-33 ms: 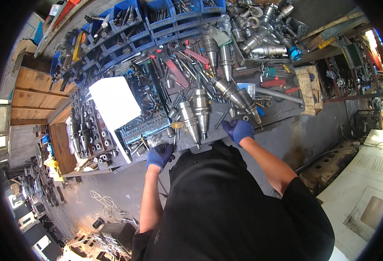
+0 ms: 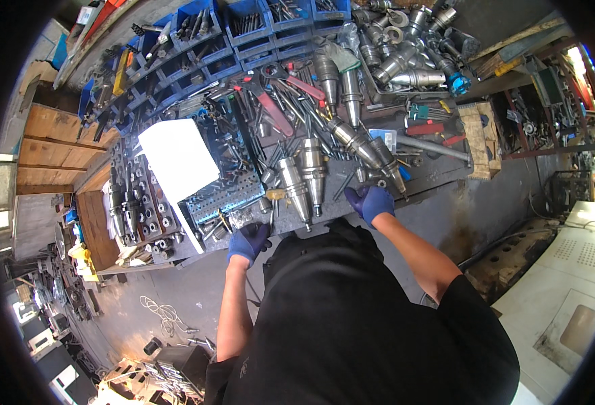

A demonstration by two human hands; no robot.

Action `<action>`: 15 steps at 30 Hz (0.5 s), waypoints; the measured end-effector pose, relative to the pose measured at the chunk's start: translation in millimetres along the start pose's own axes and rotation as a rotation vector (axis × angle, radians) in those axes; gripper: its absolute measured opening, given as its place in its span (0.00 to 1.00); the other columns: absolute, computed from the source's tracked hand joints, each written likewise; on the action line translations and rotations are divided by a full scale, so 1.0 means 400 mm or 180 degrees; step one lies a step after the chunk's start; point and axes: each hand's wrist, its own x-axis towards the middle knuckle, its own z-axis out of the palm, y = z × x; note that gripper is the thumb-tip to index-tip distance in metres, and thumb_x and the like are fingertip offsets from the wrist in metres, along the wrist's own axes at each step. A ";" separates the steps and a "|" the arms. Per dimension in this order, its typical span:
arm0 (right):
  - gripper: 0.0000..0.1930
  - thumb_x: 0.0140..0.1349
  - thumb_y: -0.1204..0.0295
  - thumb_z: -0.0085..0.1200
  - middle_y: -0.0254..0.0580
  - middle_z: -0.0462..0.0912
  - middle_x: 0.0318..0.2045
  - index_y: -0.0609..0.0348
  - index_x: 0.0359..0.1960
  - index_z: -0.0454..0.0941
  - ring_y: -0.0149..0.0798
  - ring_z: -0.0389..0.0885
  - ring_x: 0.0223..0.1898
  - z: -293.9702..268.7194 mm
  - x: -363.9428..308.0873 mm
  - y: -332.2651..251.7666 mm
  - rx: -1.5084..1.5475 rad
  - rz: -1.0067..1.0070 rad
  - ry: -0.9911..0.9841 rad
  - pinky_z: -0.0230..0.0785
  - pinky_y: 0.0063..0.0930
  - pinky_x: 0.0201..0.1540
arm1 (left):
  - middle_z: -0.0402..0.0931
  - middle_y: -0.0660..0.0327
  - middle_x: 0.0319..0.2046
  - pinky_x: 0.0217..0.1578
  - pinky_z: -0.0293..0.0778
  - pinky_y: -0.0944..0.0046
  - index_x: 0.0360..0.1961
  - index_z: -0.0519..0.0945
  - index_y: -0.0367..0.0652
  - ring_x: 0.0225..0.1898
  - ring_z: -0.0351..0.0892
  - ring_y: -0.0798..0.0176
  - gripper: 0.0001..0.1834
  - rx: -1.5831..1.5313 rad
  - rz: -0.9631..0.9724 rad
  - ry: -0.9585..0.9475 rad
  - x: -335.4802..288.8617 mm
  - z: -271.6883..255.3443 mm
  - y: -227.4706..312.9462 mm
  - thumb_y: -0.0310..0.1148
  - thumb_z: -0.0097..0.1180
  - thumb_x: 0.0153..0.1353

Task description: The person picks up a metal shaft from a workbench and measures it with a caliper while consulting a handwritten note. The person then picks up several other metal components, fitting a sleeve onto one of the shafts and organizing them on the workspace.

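Observation:
My left hand [image 2: 247, 243], in a purple-blue glove with dark fingers, is at the front edge of a grey workbench [image 2: 287, 221]. Its fingers are curled in, and I see nothing held in them. Further right, my gloved right hand [image 2: 373, 204] rests at the same edge, thumb and forefinger apart and holding nothing visible. Between the hands lie two steel tapered tool holders, a left one [image 2: 293, 189] and a right one [image 2: 314, 172], tips toward me. Another tapered holder [image 2: 388, 165] points at my right hand. A short dark rod [image 2: 343, 185] lies just beyond that hand.
White paper sheets [image 2: 179, 158] cover part of a blue perforated rack [image 2: 226, 206] at left. Blue bins [image 2: 249, 23] line the back. Red-handled wrenches [image 2: 274, 113] lie mid-bench. A tray of holders [image 2: 405, 64] stands back right, with a hammer [image 2: 432, 148] nearer.

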 end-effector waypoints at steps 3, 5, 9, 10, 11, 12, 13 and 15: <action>0.29 0.59 0.37 0.56 0.44 0.85 0.22 0.52 0.26 0.85 0.52 0.86 0.36 0.003 0.001 0.004 0.0070 -0.0008 0.0023 0.75 0.43 0.45 | 0.86 0.60 0.23 0.28 0.74 0.65 0.38 0.85 0.41 0.21 0.81 0.69 0.19 -0.0032 0.0021 -0.0008 0.004 0.002 -0.008 0.48 0.54 0.69; 0.25 0.58 0.42 0.60 0.44 0.85 0.21 0.53 0.26 0.85 0.52 0.85 0.33 0.011 -0.008 0.020 0.0220 -0.0179 0.0171 0.75 0.42 0.41 | 0.86 0.60 0.23 0.28 0.74 0.65 0.38 0.85 0.41 0.21 0.81 0.69 0.19 -0.0043 0.0071 -0.0017 0.016 0.007 -0.035 0.47 0.54 0.69; 0.22 0.56 0.47 0.65 0.48 0.88 0.30 0.55 0.30 0.87 0.55 0.87 0.34 -0.121 -0.070 -0.072 0.0522 -0.0715 0.0206 0.79 0.43 0.41 | 0.85 0.60 0.23 0.29 0.75 0.65 0.39 0.85 0.41 0.22 0.81 0.69 0.19 -0.0094 0.0036 0.0037 0.002 0.004 -0.012 0.47 0.54 0.69; 0.19 0.58 0.50 0.65 0.46 0.87 0.27 0.55 0.31 0.87 0.54 0.86 0.28 -0.136 -0.044 -0.079 0.0790 -0.1011 0.0423 0.79 0.38 0.36 | 0.85 0.60 0.23 0.29 0.75 0.65 0.39 0.85 0.41 0.22 0.81 0.69 0.19 -0.0049 0.0063 0.0055 -0.009 0.003 0.006 0.47 0.54 0.69; 0.17 0.59 0.53 0.65 0.46 0.87 0.26 0.55 0.34 0.87 0.53 0.86 0.28 -0.161 -0.014 -0.097 0.1214 -0.1338 0.0734 0.79 0.37 0.36 | 0.85 0.60 0.23 0.29 0.75 0.65 0.39 0.85 0.41 0.22 0.81 0.69 0.19 -0.0004 0.0088 0.0077 -0.015 0.003 0.016 0.47 0.54 0.69; 0.15 0.61 0.56 0.64 0.46 0.87 0.26 0.55 0.37 0.88 0.52 0.86 0.27 -0.214 0.009 -0.147 0.1633 -0.1669 0.1045 0.79 0.37 0.35 | 0.85 0.59 0.23 0.29 0.75 0.65 0.40 0.85 0.40 0.23 0.82 0.69 0.19 0.0113 0.0047 0.0088 -0.016 0.001 0.015 0.47 0.54 0.69; 0.15 0.62 0.61 0.63 0.49 0.88 0.30 0.55 0.45 0.86 0.51 0.87 0.29 -0.240 0.047 -0.182 0.1777 -0.1931 0.1428 0.79 0.38 0.37 | 0.85 0.59 0.23 0.29 0.75 0.65 0.40 0.85 0.41 0.23 0.82 0.69 0.19 0.0024 0.0028 0.0082 -0.013 0.003 0.007 0.47 0.54 0.69; 0.23 0.60 0.61 0.62 0.59 0.86 0.44 0.60 0.54 0.81 0.57 0.85 0.43 -0.266 0.183 -0.222 0.1079 -0.2377 0.1969 0.78 0.42 0.50 | 0.85 0.59 0.23 0.29 0.75 0.65 0.40 0.85 0.41 0.24 0.83 0.68 0.19 -0.0149 -0.0003 0.0093 -0.006 0.006 -0.012 0.47 0.55 0.69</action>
